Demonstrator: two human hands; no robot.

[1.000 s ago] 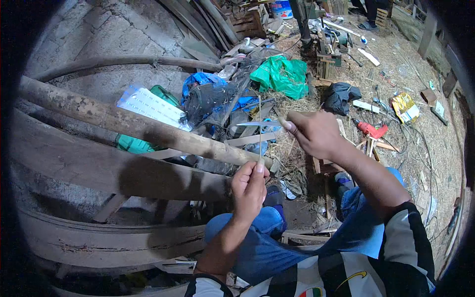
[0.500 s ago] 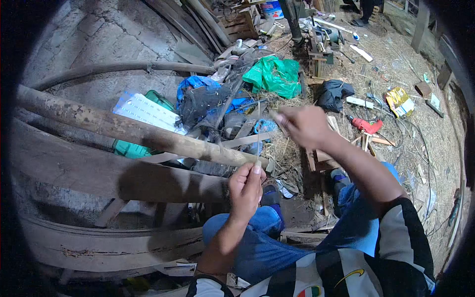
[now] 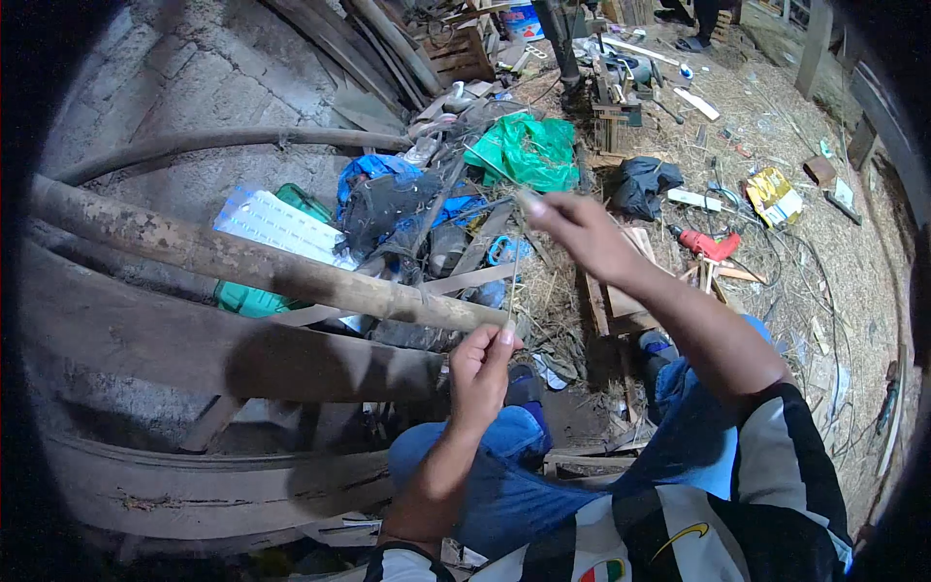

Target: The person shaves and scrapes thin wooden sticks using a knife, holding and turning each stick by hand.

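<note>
A thin, pale stick (image 3: 516,274) stands nearly upright in front of me, leaning slightly right. My left hand (image 3: 482,369) pinches its lower end between thumb and fingers. At the stick's upper end is my right hand (image 3: 582,233), its thumb and fingers closed together on it; the exact grip is partly hidden. Just left of my left hand, the end of a long round pole (image 3: 369,294) reaches in above a wide wooden board (image 3: 320,361).
A green plastic bag (image 3: 529,152), a black bag (image 3: 646,187) and a red power drill (image 3: 705,242) lie on the straw-strewn ground. A white perforated sheet (image 3: 281,230) rests behind the pole. Cables and wood scraps lie at right. Another person's foot (image 3: 692,44) shows at the back.
My right hand has moved slightly up and left, and its fingertips have come to the stick's top. The stick now leans right. My left hand keeps its pinch.
</note>
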